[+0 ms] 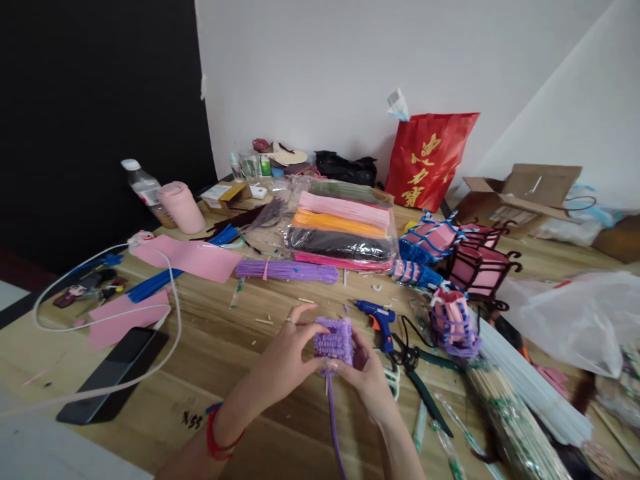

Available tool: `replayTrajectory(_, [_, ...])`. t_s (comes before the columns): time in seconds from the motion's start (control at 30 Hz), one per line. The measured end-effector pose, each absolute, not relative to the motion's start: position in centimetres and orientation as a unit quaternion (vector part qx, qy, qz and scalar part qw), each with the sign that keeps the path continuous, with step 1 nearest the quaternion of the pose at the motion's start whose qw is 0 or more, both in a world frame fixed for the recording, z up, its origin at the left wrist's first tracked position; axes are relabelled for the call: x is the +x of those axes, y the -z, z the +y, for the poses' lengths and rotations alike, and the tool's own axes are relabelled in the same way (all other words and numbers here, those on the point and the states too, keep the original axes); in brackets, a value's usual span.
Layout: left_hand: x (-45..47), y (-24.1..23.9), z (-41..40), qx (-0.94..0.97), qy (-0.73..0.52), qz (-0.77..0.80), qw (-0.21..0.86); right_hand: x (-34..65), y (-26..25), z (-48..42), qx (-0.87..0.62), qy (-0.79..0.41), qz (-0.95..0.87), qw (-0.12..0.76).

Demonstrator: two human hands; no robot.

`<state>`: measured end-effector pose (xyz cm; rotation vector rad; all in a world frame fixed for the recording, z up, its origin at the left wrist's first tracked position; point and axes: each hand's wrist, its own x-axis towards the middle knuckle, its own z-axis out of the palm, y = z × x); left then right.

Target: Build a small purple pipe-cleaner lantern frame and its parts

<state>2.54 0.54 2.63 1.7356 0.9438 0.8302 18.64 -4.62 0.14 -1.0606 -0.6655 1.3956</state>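
Note:
Between my two hands is a small box-shaped piece woven from purple pipe cleaners (pixel 334 340). My left hand (pixel 295 350) grips its left side, thumb at the near edge and fingers at the far side. Around the right side and near edge curls my right hand (pixel 363 370). A loose purple pipe cleaner (pixel 333 417) hangs from the piece toward me. Just beyond my right hand lies a blue glue gun (pixel 379 321), with green-handled pliers (pixel 413 367) beside it. A tied bundle of purple pipe cleaners (pixel 290 270) rests beyond my hands.
Bagged coloured pipe cleaners (pixel 343 223) lie at the back. Small pink lanterns (pixel 477 270) and a bundle of wooden sticks (pixel 510 413) are on the right. A phone (pixel 113 377), white cable (pixel 175 320) and pink sheets (pixel 195 260) lie left. A pink cup (pixel 181 207) stands behind.

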Motion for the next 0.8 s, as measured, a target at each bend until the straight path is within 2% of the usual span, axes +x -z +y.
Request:
replayTrajectory(0.13, [2.16,-2.28,1.1,0.741,-0.327,0.368,0.458,19.17,-0.67,-4.59,-0.467,-0.606,-0.309,0.565])
replayTrajectory(0.33, [2.3,-2.57,1.42,0.774,-0.3,0.373,0.414,19.14,-0.12,-4.61,-0.469,-0.599,-0.302,0.575])
replayTrajectory(0.63, [2.19,-2.67,1.42,0.766,-0.305,0.365,0.432,19.16,0.25,-4.58,-0.476,-0.59,-0.3,0.579])
replayTrajectory(0.8, [2.24,-3.11,1.16,0.782,-0.288,0.378,0.404,19.5,0.0,-4.6,-0.466,-0.596,-0.306,0.578])
